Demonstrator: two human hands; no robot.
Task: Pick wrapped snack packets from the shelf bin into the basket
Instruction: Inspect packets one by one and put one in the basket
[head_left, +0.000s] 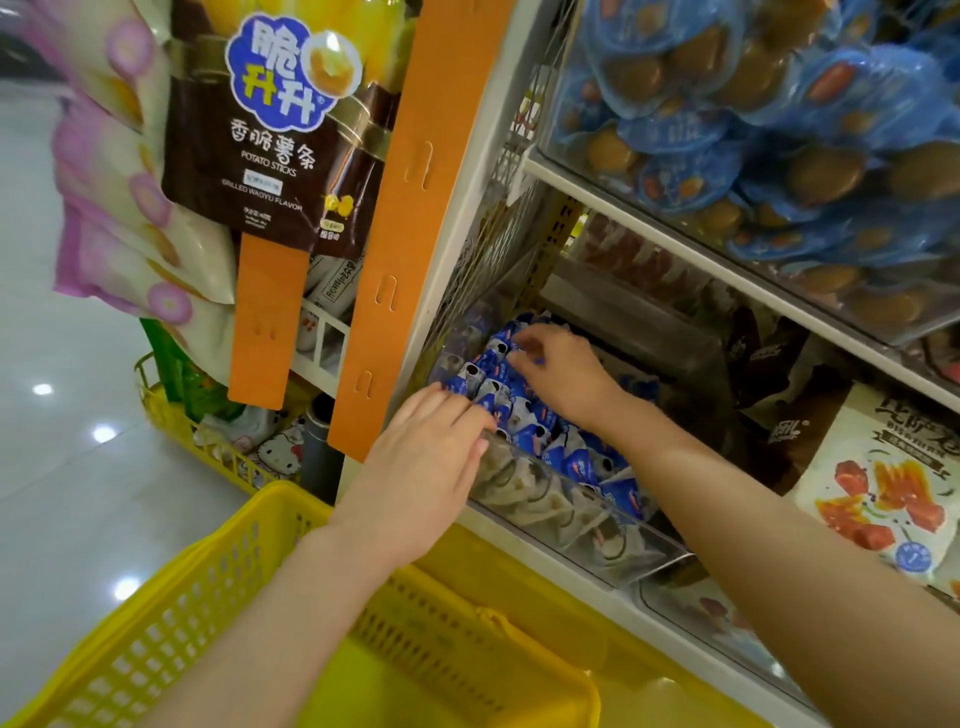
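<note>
Basket sits nearest, just below the bin. Left hand lays straight fingers over the bin's front wall, touching blue packets heaped inside. Farther in, right hand curls into the heap; whether it pinches one is unclear. Packets seem light, slippery: pinch a crimped end.

Clear shelf bin: heaped blue-and-white snack packets. Right hand on the heap, fingers curled, grip blurred. Left hand straight-fingered at the front rim, touching packets. Yellow basket below. Potato-stick bag hangs upper left, beside orange strip.
</note>
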